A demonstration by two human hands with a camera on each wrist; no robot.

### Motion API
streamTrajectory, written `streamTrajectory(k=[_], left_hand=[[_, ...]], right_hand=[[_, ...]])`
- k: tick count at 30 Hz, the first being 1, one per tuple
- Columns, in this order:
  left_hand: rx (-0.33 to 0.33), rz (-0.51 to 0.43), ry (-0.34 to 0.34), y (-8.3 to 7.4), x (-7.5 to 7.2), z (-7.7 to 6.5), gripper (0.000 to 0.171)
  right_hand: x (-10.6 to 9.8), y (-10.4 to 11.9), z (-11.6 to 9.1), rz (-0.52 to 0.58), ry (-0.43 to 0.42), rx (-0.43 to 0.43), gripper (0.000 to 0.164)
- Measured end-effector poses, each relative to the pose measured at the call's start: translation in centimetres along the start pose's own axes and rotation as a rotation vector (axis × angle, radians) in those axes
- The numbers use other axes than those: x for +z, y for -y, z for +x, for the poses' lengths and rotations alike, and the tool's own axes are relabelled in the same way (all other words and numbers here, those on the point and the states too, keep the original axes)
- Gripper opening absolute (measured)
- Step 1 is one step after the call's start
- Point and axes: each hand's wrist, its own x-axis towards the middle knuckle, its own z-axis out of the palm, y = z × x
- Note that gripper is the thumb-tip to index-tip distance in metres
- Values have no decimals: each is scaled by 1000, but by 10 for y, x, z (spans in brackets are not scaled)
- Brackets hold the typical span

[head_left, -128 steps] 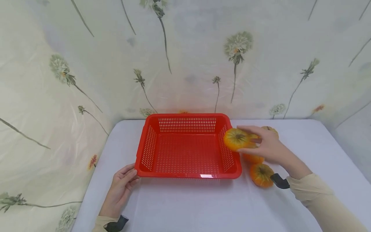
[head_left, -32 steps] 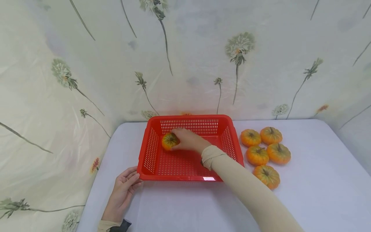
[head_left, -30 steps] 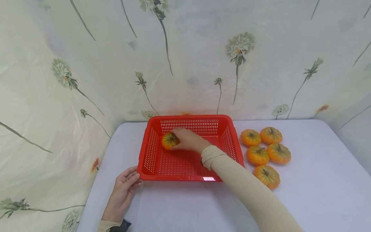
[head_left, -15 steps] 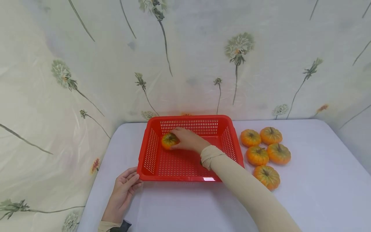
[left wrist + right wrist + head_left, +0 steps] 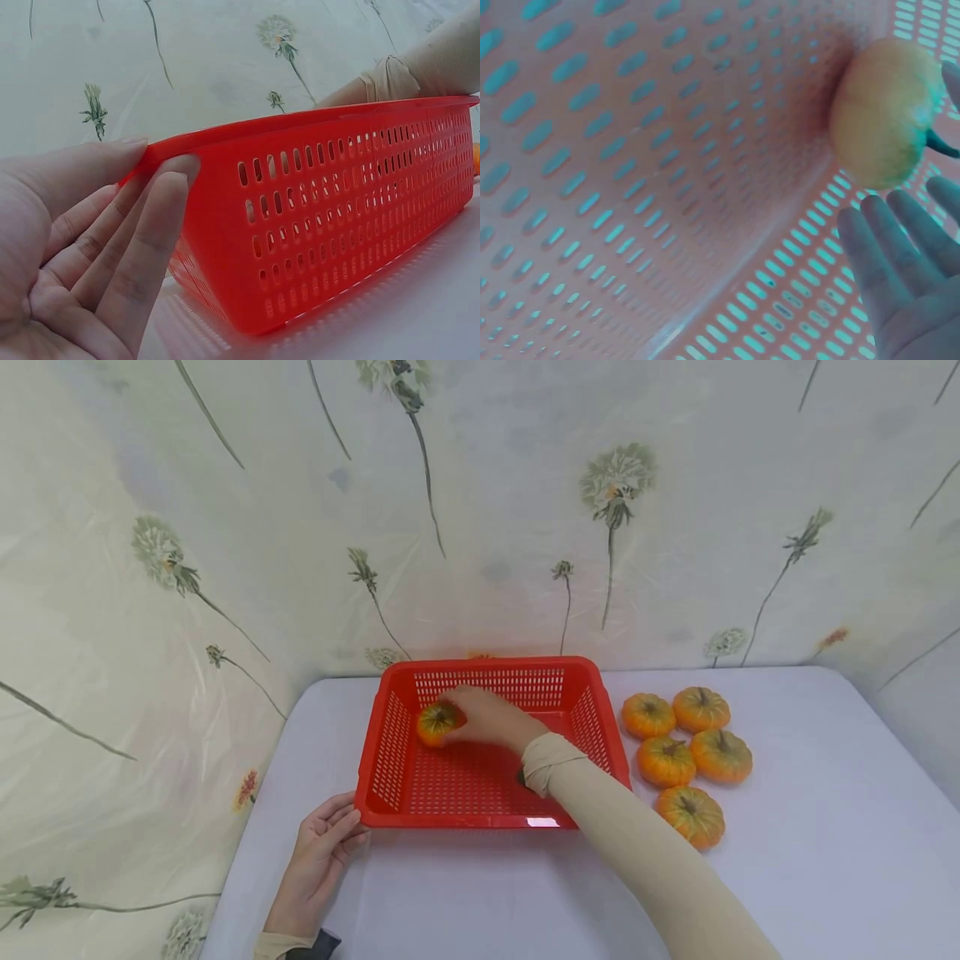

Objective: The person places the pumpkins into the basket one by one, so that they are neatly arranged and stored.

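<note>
A person's right hand (image 5: 491,718) reaches into a red basket (image 5: 480,821) on a white counter (image 5: 465,893), beside an orange pumpkin (image 5: 433,727) that sits inside toward ten o'clock, while the left hand (image 5: 318,852) grips the basket's corner at eight o'clock. From the head camera the right hand, slightly blurred, seems to cup the pumpkin; the right wrist camera shows its fingers (image 5: 892,240) straight and released, their tips just short of the pumpkin at six o'clock in that view, with the dark stem (image 5: 941,144) pointing to four o'clock. Only the left wrist camera reveals the left hand's pinch, thumb above the rim and fingers beneath it; there the slotted wall (image 5: 330,202) screens the pumpkin inside. Five more pumpkins (image 5: 666,762), seen whole only from the head, cluster on the counter at three o'clock of the basket, before a dandelion-print backdrop (image 5: 495,485).
</note>
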Motion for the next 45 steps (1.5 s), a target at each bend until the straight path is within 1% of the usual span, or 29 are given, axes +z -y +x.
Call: streamTrajectory(k=[2,7,13,19,25,30,37,41,45], left_hand=[[4,-3,6,0,0,0,25],[8,-7,16,0,0,1,25],[11,-7,23,1,0,1,26],[8,-1,10,1,0,1,25],[4,-5,12,2,-1,2,24],[3,-15,7,1,-2,2,24],[0,-15,8,1,-1,3,24],[-4,7,-8,2,-1,3,24],[0,12,-8,2,-2,2,25]], right_hand=[[-2,0,0,23,-6,18,70],[-6,1,-2,16,-20,17,73],[-10,8,-7,8,-28,-30,71],[-22,19,-17,21,-39,-63,67],[-38,29,-34,56,-75,-68,70],[-51,35,-48,35,-98,-70,68],[-66,35,-70,27,-117,-109,62],[-72,34,-84,26,-123,-122,63],[-79,33,-100,18,-124,-125,65]])
